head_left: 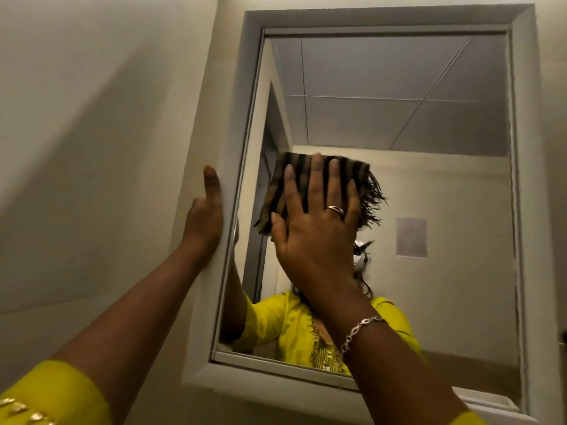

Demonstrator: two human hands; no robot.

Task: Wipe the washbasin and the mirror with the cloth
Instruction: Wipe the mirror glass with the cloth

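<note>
Against the mirror [399, 118], right hand [316, 231] presses cloth [276, 194], grip released; left hand [204, 222] grasps frame [383, 18].

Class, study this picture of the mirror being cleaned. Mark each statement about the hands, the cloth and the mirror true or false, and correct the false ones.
1. The right hand presses the striped cloth flat against the mirror with straight fingers. True.
2. The left hand holds a spray bottle. False: it holds nothing and rests against the left side of the mirror frame.
3. The cloth is plain white. False: it is brown with dark stripes and a fringe.
4. A bracelet is on the right wrist. True.
5. The cloth is at the mirror's top right corner. False: it is left of the middle.
</note>
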